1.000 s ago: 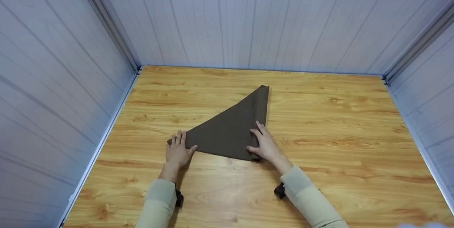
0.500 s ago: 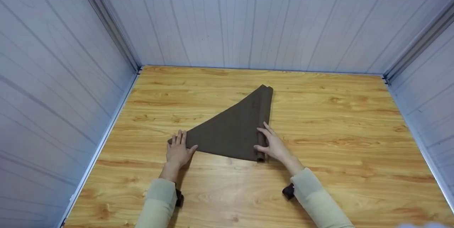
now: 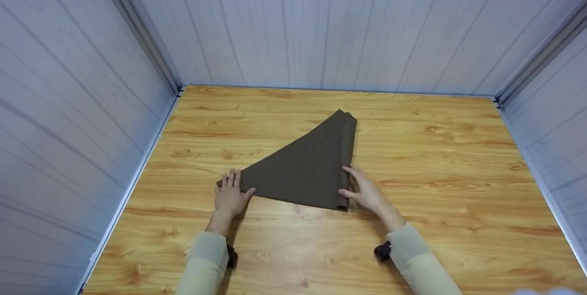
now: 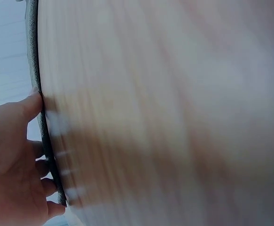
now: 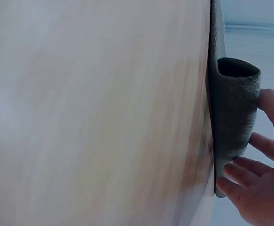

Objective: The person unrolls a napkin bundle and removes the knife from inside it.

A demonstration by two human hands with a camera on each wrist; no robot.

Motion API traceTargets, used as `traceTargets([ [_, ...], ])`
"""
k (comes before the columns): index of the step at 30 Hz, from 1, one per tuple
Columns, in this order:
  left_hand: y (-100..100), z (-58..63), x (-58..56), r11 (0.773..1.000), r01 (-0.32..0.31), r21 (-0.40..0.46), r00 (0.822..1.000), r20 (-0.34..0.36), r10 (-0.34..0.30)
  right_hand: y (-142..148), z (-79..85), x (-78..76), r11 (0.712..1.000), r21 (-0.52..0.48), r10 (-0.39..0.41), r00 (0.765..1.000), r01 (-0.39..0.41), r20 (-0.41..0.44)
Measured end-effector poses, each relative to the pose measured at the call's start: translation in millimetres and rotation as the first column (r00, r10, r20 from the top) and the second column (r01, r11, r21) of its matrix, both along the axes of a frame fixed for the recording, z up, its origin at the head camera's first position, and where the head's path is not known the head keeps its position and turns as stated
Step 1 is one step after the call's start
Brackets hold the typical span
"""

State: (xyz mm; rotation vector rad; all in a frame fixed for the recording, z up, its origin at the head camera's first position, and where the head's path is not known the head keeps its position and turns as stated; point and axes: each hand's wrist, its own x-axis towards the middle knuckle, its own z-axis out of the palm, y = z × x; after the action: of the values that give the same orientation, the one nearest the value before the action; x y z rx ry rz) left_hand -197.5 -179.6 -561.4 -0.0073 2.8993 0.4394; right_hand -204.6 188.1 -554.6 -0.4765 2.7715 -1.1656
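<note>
A dark brown cloth (image 3: 293,171) lies on the wood-grain table in a roughly triangular shape, its narrow corner at the left. Along its right side runs a rolled edge (image 3: 347,148), whose hollow end shows as a tube (image 5: 235,108) in the right wrist view. My left hand (image 3: 230,197) rests flat on the narrow corner, fingers spread over it and thumb by the near edge. On the roll's near part sit the thumb and fingertips of my right hand (image 3: 369,194), loosely bent and apart. The left wrist view shows the cloth's thin edge (image 4: 45,127) under my left hand.
The wood-grain table (image 3: 458,171) extends around the cloth on all sides. Pale panelled walls stand at the back (image 3: 302,24), left (image 3: 69,116) and right (image 3: 550,102). A small black camera (image 3: 383,251) sits at my right wrist.
My right hand has moved right along with the rolled edge, and the flat part of the cloth has widened to the right. The left hand has stayed in place.
</note>
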Motion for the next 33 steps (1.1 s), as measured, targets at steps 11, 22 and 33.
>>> traceTargets([
  [11,-1,-2.4,1.4,1.000,-0.010,-0.015,1.000,0.000,0.010,19,1.1,4.4,0.999,0.051,-0.017,0.998,0.014,0.059],
  [22,-1,0.3,5.0,1.000,0.007,0.016,1.000,-0.017,-0.007,14,5.5,4.6,0.997,0.073,-0.025,0.999,0.023,0.023],
  [33,1,-0.9,0.5,1.000,0.004,0.015,1.000,-0.021,-0.004,-9,4.8,-3.4,0.992,0.047,-0.121,0.993,0.121,-0.013],
])
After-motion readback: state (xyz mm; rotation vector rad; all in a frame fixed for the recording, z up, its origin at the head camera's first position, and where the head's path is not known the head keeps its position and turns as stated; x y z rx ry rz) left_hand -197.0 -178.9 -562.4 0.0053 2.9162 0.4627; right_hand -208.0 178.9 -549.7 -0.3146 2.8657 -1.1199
